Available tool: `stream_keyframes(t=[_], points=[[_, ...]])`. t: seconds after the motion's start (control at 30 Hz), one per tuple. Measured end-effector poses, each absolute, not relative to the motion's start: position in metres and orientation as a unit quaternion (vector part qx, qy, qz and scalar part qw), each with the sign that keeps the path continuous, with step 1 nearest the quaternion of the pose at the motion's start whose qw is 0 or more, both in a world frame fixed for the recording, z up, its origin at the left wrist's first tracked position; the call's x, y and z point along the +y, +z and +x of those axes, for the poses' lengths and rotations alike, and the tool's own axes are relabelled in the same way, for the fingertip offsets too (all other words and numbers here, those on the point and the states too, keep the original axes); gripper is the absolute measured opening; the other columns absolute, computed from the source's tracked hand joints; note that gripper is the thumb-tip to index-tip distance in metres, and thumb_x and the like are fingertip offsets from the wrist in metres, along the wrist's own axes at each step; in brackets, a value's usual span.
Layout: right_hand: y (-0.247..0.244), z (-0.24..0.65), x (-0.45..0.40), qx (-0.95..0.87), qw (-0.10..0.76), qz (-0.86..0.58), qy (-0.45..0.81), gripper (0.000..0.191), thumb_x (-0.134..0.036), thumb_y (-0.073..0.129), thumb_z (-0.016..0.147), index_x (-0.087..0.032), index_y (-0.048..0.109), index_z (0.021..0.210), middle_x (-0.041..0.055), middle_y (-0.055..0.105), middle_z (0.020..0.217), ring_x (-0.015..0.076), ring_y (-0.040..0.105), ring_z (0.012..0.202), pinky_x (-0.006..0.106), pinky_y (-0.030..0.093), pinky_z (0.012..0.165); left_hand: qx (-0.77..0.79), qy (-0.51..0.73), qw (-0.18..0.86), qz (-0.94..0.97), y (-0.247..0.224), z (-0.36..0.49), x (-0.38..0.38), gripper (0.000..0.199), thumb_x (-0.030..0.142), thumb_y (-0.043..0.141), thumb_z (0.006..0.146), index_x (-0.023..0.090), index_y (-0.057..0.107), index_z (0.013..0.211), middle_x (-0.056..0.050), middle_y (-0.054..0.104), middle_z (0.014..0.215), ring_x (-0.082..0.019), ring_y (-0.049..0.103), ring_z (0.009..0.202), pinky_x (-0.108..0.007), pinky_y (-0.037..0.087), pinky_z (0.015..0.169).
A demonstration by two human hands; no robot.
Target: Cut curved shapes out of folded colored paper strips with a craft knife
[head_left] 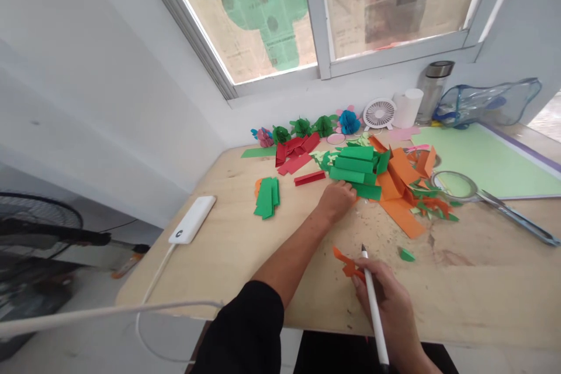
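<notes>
Left hand (337,201) at green paper stack (353,165) — grip unclear; right hand (393,305), nearside of stack — holding white pen (374,307), orange paper (346,260).

On the pale wooden tabletop (239,257), a pile of folded green paper (353,165) sits right at the left fingers (348,188); orange paper pieces (397,178) spread to their right. A folded red strip (310,178) lies just left of them, a green stack (265,198) farther left, and a white corded device (193,220) well apart on that side. Crumbs (377,228) dot the wood ahead of the right fingers (381,272), with a green scrap (407,255) just to their right. A white fan (379,113) stands well beyond the left fingers.
</notes>
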State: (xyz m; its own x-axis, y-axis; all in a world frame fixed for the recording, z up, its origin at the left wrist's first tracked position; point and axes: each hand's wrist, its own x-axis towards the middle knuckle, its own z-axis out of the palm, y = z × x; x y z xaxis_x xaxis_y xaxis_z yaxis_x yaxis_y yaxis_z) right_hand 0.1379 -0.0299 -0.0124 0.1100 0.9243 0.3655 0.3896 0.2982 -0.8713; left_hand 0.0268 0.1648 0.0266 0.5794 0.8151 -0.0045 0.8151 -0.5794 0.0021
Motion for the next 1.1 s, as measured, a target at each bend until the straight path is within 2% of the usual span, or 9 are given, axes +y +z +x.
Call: stream_keyframes(t=[0.17,0.4,0.6,0.7,0.83,1.0,1.1], points=[[-0.010,0.138,-0.030,-0.612,0.522,-0.536,0.258,0.016,-0.036,0.060,0.088,-0.027,0.066,0.100,0.0029,0.072,0.085,0.0198,0.069,0.078,0.032,0.057,0.070,0.464,-0.009,-0.013,0.886,0.019,0.029,0.163,0.033,0.035,0.059,0.096,0.016,0.058,0.123,-0.010,0.060,0.124,-0.022,0.062,0.106,-0.043,0.055,0.090],[-0.012,0.138,-0.029,-0.597,0.533,-0.544,0.253,0.018,-0.038,0.060,0.088,-0.026,0.067,0.099,0.0035,0.074,0.085,0.0196,0.070,0.075,0.031,0.058,0.068,0.495,0.028,-0.020,0.868,0.031,0.033,0.160,0.034,0.035,0.059,0.096,0.016,0.057,0.124,-0.009,0.060,0.124,-0.022,0.063,0.105,-0.043,0.055,0.089],[-0.011,0.139,-0.031,-0.559,0.547,-0.575,0.239,0.026,-0.045,0.061,0.086,-0.023,0.067,0.097,0.0034,0.072,0.077,0.0167,0.067,0.061,0.026,0.055,0.052,0.503,0.054,0.012,0.862,0.034,0.051,0.163,0.034,0.035,0.060,0.096,0.017,0.057,0.124,-0.009,0.060,0.124,-0.022,0.063,0.105,-0.043,0.055,0.089],[-0.005,0.139,-0.031,-0.548,0.562,-0.576,0.230,0.024,-0.044,0.063,0.085,-0.023,0.067,0.095,0.0042,0.072,0.082,0.0160,0.067,0.063,0.026,0.057,0.057,0.511,0.087,0.029,0.854,0.035,0.050,0.154,0.033,0.035,0.060,0.096,0.016,0.057,0.123,-0.009,0.060,0.123,-0.022,0.063,0.104,-0.043,0.055,0.088],[-0.001,0.140,-0.033,-0.530,0.590,-0.562,0.235,0.018,-0.038,0.065,0.083,-0.022,0.067,0.093,0.0026,0.071,0.082,0.0129,0.064,0.060,0.025,0.057,0.057,0.542,0.161,0.049,0.823,0.043,0.023,0.130,0.019,0.020,0.052,0.097,0.019,0.066,0.110,-0.008,0.072,0.099,-0.022,0.068,0.095,-0.036,0.053,0.087],[-0.003,0.145,-0.034,-0.484,0.604,-0.580,0.253,0.025,-0.039,0.071,0.079,-0.021,0.068,0.096,0.0018,0.068,0.078,0.0134,0.064,0.062,0.025,0.055,0.055,0.581,0.266,0.077,0.765,0.051,-0.030,0.065,0.026,0.015,0.049,0.093,0.024,0.068,0.108,-0.005,0.074,0.109,-0.021,0.069,0.099,-0.032,0.052,0.089],[0.001,0.146,-0.031,-0.488,0.584,-0.597,0.255,0.026,-0.040,0.070,0.079,-0.022,0.068,0.097,0.0004,0.066,0.078,0.0125,0.062,0.062,0.026,0.054,0.059,0.589,0.311,0.110,0.738,0.048,-0.051,0.016,0.028,0.013,0.048,0.091,0.023,0.069,0.106,-0.003,0.076,0.102,-0.019,0.071,0.092,-0.030,0.054,0.086]])
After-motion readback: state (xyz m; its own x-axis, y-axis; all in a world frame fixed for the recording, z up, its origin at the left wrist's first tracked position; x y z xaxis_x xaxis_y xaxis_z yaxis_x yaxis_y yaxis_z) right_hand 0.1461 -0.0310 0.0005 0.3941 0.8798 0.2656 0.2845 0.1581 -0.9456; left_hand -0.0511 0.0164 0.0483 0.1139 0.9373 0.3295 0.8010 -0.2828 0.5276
